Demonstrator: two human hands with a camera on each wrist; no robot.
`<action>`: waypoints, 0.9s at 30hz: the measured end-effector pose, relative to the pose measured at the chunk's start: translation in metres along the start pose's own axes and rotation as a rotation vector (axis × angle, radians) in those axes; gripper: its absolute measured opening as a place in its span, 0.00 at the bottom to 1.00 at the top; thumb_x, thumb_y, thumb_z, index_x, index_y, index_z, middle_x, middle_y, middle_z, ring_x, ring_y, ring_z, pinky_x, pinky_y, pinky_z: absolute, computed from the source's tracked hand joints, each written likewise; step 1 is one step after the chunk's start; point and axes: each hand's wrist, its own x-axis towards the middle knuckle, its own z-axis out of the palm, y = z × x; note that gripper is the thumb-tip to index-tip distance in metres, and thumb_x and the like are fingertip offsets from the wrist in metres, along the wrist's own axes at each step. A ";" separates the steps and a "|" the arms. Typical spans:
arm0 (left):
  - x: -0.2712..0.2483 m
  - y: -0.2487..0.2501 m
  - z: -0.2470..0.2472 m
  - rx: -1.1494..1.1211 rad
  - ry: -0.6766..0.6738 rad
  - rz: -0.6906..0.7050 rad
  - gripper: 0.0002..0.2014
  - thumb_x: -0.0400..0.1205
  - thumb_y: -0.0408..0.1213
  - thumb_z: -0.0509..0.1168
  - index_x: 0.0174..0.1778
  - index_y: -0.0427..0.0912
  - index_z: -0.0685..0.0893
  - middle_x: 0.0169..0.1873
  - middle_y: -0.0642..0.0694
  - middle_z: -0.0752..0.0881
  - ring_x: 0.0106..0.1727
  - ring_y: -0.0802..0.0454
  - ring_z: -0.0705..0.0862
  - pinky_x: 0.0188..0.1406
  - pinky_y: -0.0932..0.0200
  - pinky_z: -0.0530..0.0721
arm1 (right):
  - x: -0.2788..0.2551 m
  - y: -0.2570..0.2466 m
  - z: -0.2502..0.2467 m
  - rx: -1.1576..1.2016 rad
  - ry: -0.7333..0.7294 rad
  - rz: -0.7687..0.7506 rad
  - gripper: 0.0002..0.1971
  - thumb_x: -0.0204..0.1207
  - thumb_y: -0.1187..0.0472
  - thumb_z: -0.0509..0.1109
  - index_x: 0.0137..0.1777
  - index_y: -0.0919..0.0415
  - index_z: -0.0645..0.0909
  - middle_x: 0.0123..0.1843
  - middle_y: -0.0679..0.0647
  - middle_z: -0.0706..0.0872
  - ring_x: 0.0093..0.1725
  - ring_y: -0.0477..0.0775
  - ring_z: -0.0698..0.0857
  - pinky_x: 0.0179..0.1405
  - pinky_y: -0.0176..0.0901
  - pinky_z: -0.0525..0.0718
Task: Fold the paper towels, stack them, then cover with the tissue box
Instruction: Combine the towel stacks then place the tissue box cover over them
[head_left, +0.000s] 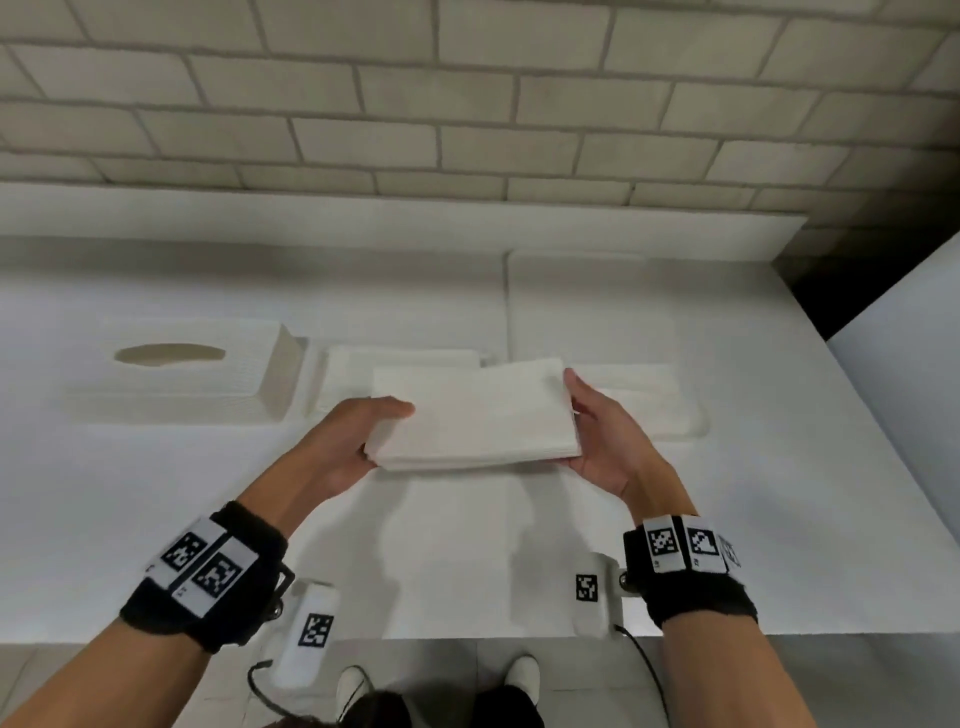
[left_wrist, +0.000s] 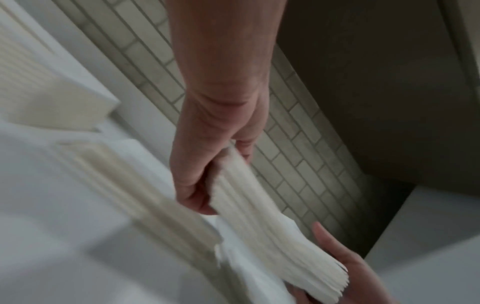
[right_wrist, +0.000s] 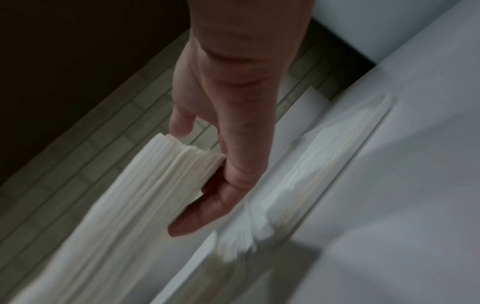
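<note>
A thick stack of folded white paper towels (head_left: 475, 415) hangs above the white table, held at both short ends. My left hand (head_left: 374, 436) grips its left end, thumb on top and fingers underneath. My right hand (head_left: 582, 421) grips the right end the same way. The left wrist view shows the left hand (left_wrist: 205, 170) clasping the stack's layered edge (left_wrist: 259, 216), and the right wrist view shows the right hand (right_wrist: 228, 181) on the stack (right_wrist: 155, 195). The white tissue box (head_left: 171, 374), oval slot facing up, lies on the table to the left, apart from both hands.
Directly under and behind the held stack lies a low white tray (head_left: 680, 415) with more flat towels (head_left: 405, 364) on it. A brick wall (head_left: 467, 104) with a white ledge stands behind the table. The table's right edge (head_left: 852, 415) drops off beside a dark gap.
</note>
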 end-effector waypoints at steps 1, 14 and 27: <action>-0.001 -0.010 -0.014 0.008 0.014 -0.030 0.17 0.79 0.33 0.67 0.63 0.32 0.84 0.62 0.36 0.87 0.64 0.37 0.84 0.68 0.44 0.77 | 0.004 0.012 0.012 -0.094 -0.024 0.026 0.21 0.81 0.49 0.66 0.66 0.63 0.82 0.60 0.60 0.90 0.59 0.60 0.89 0.55 0.56 0.88; -0.010 -0.070 -0.079 0.279 0.202 0.272 0.22 0.83 0.24 0.61 0.71 0.46 0.70 0.60 0.54 0.82 0.60 0.55 0.81 0.52 0.63 0.78 | 0.020 0.077 0.060 -0.554 -0.004 -0.279 0.21 0.70 0.66 0.74 0.62 0.49 0.80 0.58 0.45 0.89 0.59 0.46 0.86 0.58 0.40 0.83; 0.002 -0.089 -0.099 0.512 0.073 0.480 0.23 0.86 0.25 0.58 0.71 0.51 0.62 0.63 0.62 0.75 0.62 0.75 0.77 0.59 0.80 0.72 | 0.017 0.093 0.039 -0.660 -0.066 -0.325 0.23 0.75 0.78 0.70 0.60 0.50 0.82 0.47 0.37 0.89 0.45 0.37 0.84 0.47 0.31 0.80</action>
